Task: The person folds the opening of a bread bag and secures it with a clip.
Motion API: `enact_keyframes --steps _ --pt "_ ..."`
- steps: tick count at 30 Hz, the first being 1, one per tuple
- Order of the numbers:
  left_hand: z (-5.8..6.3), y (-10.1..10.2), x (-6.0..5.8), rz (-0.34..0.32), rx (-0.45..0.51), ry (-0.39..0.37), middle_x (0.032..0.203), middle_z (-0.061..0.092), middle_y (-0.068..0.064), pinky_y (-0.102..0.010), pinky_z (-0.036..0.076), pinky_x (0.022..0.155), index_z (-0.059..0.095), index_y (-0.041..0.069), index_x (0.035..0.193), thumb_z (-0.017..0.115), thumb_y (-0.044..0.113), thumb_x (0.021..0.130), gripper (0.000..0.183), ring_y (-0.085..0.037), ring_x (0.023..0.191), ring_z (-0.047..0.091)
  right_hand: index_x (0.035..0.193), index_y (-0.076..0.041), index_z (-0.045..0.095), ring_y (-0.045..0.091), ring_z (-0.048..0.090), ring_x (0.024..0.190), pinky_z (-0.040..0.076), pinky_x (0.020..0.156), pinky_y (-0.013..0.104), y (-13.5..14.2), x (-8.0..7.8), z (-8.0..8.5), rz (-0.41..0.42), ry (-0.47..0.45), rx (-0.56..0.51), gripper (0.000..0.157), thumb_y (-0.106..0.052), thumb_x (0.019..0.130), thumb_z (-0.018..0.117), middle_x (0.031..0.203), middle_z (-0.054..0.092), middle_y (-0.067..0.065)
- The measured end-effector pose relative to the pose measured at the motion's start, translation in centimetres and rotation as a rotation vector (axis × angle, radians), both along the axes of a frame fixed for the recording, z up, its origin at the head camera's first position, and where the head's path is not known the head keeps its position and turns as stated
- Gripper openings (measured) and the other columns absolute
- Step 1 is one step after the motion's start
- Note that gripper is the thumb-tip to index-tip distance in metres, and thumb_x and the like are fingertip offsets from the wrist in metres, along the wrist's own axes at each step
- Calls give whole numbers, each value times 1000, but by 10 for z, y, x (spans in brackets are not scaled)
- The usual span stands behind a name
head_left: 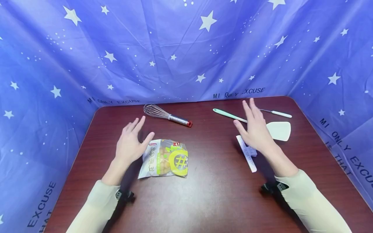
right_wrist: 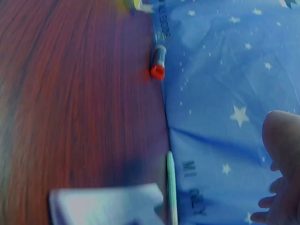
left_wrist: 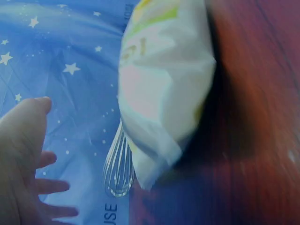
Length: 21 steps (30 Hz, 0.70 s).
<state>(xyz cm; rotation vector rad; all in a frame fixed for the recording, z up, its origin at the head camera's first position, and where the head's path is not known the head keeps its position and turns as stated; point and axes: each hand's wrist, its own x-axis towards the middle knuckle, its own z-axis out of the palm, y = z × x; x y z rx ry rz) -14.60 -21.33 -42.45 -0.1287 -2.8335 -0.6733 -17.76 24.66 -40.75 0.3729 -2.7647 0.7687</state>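
My left hand (head_left: 130, 142) hovers with spread fingers at the left edge of a snack bag (head_left: 166, 158); the bag has a clear window showing yellowish pieces. In the left wrist view the bag (left_wrist: 164, 79) stands apart from the thumb. My right hand (head_left: 256, 131), fingers extended and empty, is over a white strip with tick marks like a ruler's (head_left: 247, 155), and a pale purple piece (head_left: 252, 151) sits beside the strip. A spatula (head_left: 279, 130) with a mint handle lies partly hidden behind this hand. Also partly covered is a thin metal utensil with a white handle (head_left: 281, 114).
A whisk (head_left: 175, 118) with a red-tipped metal handle lies toward the back of the dark reddish-brown table (head_left: 186, 204). Blue star-printed cloth (head_left: 180, 42) hangs along the back and both sides. Dark wrist cameras (head_left: 125, 195) are strapped at both cuffs.
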Motion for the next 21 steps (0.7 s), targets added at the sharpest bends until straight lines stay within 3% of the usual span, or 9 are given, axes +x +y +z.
enact_keyframes --steps 5,11,15,21 --pt "0 15 -8 -66 126 -15 158 57 -16 -64 44 115 46 24 162 64 50 103 67 -43 145 53 166 -2 29 50 28 158 23 127 67 -27 -1 -1 28 -13 -37 75 -34 107 61 173 27 27" --pt "-2 28 -15 -109 139 -14 143 69 -16 -62 48 110 51 20 159 68 47 100 67 -42 136 61 152 3 53 43 50 148 35 125 58 -63 -2 -4 41 2 -63 58 -34 108 60 156 56 25" --pt "-4 36 -17 -163 141 -24 134 74 -14 -58 51 109 60 15 152 71 43 99 62 -39 132 65 148 0 59 39 58 141 44 119 55 -83 0 -8 96 -15 -75 53 -35 108 60 147 64 22" --pt "-9 48 -17 -270 153 -59 138 73 -11 -55 52 110 68 10 143 72 38 98 53 -37 132 66 143 0 63 36 66 130 52 111 52 -107 3 -12 183 -47 -52 52 -38 108 61 138 70 20"
